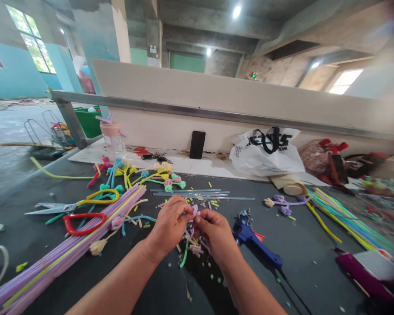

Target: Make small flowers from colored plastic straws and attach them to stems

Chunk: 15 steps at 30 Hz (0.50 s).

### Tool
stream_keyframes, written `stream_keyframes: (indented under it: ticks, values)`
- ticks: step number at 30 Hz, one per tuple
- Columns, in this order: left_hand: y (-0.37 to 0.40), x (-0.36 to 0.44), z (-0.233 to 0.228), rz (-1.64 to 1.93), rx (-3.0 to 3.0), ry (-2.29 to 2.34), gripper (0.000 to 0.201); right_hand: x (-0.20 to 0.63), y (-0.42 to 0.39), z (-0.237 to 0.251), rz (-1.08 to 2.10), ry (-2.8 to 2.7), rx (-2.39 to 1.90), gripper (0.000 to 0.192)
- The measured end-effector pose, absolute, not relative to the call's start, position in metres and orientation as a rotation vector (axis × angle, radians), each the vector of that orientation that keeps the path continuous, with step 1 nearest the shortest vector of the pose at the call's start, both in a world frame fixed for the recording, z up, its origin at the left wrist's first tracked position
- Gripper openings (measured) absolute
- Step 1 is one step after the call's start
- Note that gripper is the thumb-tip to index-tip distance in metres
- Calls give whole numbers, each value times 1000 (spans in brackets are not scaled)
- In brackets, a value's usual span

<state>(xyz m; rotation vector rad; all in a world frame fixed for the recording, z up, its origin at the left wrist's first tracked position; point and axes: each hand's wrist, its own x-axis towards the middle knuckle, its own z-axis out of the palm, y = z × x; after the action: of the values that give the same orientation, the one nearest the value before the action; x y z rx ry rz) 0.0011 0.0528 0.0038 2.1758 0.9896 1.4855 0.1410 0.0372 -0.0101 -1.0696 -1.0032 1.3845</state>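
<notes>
Above the dark table, my left hand and my right hand meet, their fingertips pinching a small purple pipe-cleaner flower. The fingers partly cover it. Under the hands lie short cut bits of pipe cleaner and a green piece. To the right of my right hand rests a blue glue gun with its cord. Clear glue sticks lie beyond the hands. Scissors with one yellow and one red handle lie on the left, partly over a bundle of purple pipe cleaners.
Finished-looking pipe-cleaner flowers are heaped at the back left. Along the back stand a cup, keys, a phone and a white bag. More pipe cleaners and a purple-and-white object lie on the right.
</notes>
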Motion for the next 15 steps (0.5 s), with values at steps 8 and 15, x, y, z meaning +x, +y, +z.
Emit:
stream_keyframes:
  ticks: [8,15]
  values:
    - [42,0,7,1599,2138,1030,13,140,34,-1,1256,-1046,-983,17]
    - [38,1,11,1635,2185,1051,11,136,27,13,1149,-1104,-1067,18]
